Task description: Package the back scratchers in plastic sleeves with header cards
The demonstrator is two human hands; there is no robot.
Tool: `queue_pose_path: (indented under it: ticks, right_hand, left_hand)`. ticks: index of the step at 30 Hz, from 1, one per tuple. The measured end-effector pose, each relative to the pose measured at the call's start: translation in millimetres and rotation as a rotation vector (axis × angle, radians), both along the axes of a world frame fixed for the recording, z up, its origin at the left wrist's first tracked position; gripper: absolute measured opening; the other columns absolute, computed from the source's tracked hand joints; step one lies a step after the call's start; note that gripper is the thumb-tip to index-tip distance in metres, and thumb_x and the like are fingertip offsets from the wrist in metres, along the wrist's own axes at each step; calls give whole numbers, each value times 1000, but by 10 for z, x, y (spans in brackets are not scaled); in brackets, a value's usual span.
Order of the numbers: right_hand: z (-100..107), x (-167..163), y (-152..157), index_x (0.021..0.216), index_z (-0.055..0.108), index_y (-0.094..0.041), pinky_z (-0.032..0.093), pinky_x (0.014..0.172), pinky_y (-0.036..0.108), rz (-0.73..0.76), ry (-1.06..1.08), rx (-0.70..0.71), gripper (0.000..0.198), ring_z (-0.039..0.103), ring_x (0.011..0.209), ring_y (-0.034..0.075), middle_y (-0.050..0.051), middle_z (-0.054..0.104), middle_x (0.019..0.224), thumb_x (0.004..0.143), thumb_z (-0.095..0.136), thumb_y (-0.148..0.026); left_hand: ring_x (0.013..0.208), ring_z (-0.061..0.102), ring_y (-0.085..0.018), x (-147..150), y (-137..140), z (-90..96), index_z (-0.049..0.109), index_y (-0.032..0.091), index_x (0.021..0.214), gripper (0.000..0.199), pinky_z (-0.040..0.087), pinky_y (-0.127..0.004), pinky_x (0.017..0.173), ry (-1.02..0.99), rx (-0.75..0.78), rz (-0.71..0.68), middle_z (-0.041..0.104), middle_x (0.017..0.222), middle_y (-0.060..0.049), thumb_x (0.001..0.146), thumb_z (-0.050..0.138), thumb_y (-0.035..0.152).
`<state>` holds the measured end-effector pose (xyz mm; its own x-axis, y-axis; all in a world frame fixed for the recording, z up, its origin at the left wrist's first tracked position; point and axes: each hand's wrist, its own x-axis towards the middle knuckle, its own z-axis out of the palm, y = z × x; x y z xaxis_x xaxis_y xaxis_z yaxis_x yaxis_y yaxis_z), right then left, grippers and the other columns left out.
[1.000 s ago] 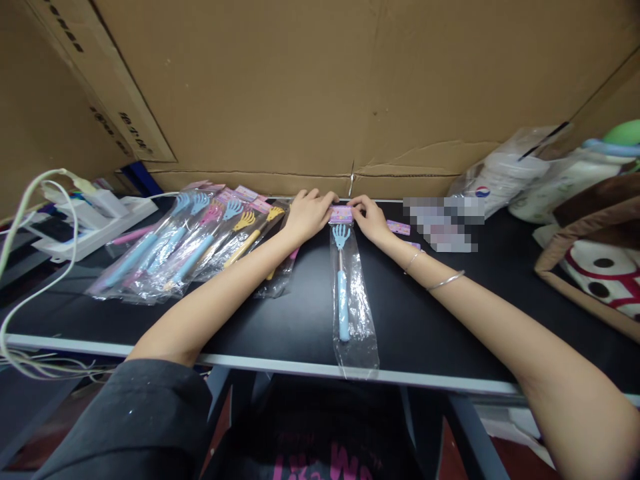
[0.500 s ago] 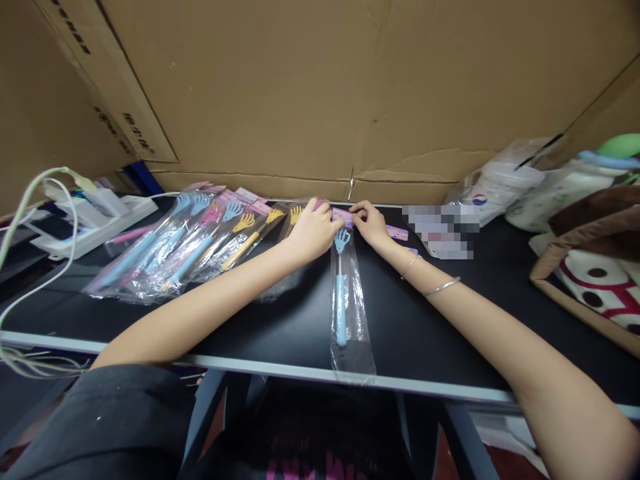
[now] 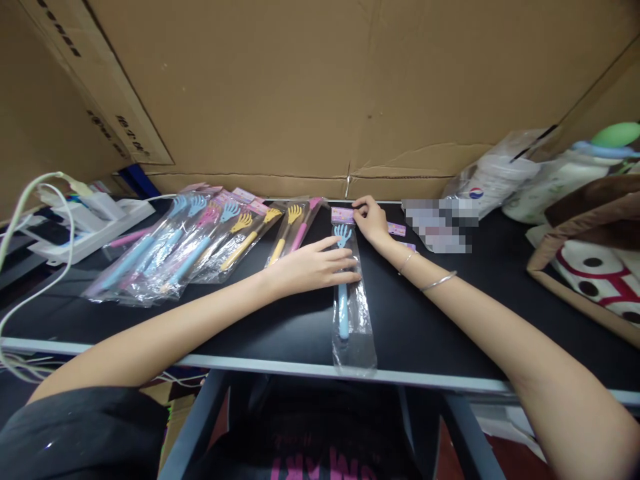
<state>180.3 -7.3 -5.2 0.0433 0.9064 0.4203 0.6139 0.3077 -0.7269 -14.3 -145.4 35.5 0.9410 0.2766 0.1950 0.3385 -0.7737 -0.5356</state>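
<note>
Drink cup (image 3: pixel 500 181): bore a round red, white and blue Pepsi logo (image 3: pixel 476 193).
Header card (image 3: pixel 342 215): was pinkish purple, its fine print too small to read.
Cardboard wall (image 3: pixel 320 93): carried dark printed characters (image 3: pixel 131 139) on the left, running aslant and not clear enough to read.
Shirt lettering (image 3: pixel 320 467): was bright pink on black, cut off at the bottom.
Blue back scratcher (image 3: pixel 343 320): had a light blue, claw-shaped head with splayed tines and a slim light blue handle; fingers hid its middle.
Clear bag (image 3: pixel 364 327): was glossy and creased, wider than the handle.
Place: the bagged scratcher lay lengthwise on the black worktop (image 3: pixel 425 320), the bag reaching the front edge.
Left hand (image 3: pixel 315 267): was spread flat across the bag, gripping nothing.
Right hand (image 3: pixel 371 220): was curled at the card's right end; whether it pinched, I could not tell.
Left group: bagged back scratchers (image 3: pixel 183 260) in blue, pink and yellow overlapped.
</note>
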Motion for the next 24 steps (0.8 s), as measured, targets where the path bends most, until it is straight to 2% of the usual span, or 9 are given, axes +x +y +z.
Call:
queue_pose_path:
  ticks: [5, 9, 13, 16, 20, 24]
  right_hand:
    - [16, -8, -34, 87, 59, -24, 45, 78, 32, -4, -26, 2, 16, 61, 71, 19, -2, 64, 69, 78, 54, -12]
    - [29, -14, -48, 88, 58, -24, 45, 79, 32, 10, -28, 8, 15, 61, 72, 19, -2, 64, 70, 79, 53, -13]
    - [32, -13, -33, 89, 56, -25, 45, 79, 32, 11, 8, 2, 14, 61, 72, 19, -3, 62, 68, 81, 52, -13]
    - [48, -24, -40, 87, 54, -25, 45, 79, 31, 31, 50, -12, 11, 62, 71, 19, -4, 62, 65, 83, 52, -14]
    - [79, -35, -74, 86, 54, -25, 44, 80, 31, 70, 69, -27, 9, 64, 72, 18, -3, 64, 65, 85, 51, -16]
    - [92, -37, -89, 85, 54, -24, 45, 80, 30, 99, 82, -31, 9, 64, 70, 17, -4, 65, 64, 86, 50, -16]
  left_hand:
    - [98, 67, -12, 103, 54, -16, 67, 26, 117, 30, 46, -32, 103, -23, 109, -130, 77, 111, 0, 101, 47, 10]
    - [88, 66, -13, 140, 94, -30, 67, 26, 104, 25, 48, -31, 94, -83, 172, -186, 77, 99, 2, 99, 49, 10]
    - [86, 67, -11, 54, 76, 11, 67, 29, 101, 24, 48, -29, 90, -95, 146, -183, 77, 99, 4, 101, 48, 15]
    - [97, 69, -9, -139, 29, 100, 69, 30, 101, 23, 47, -27, 95, -115, 100, -166, 77, 112, 5, 102, 49, 20]
    - [110, 69, -10, -544, -47, 272, 72, 31, 106, 26, 45, -29, 106, -243, 75, -69, 76, 122, 6, 103, 48, 22]
    - [119, 68, -14, -1067, -139, 396, 75, 35, 108, 34, 44, -35, 110, -384, -6, 215, 74, 128, 5, 104, 41, 28]
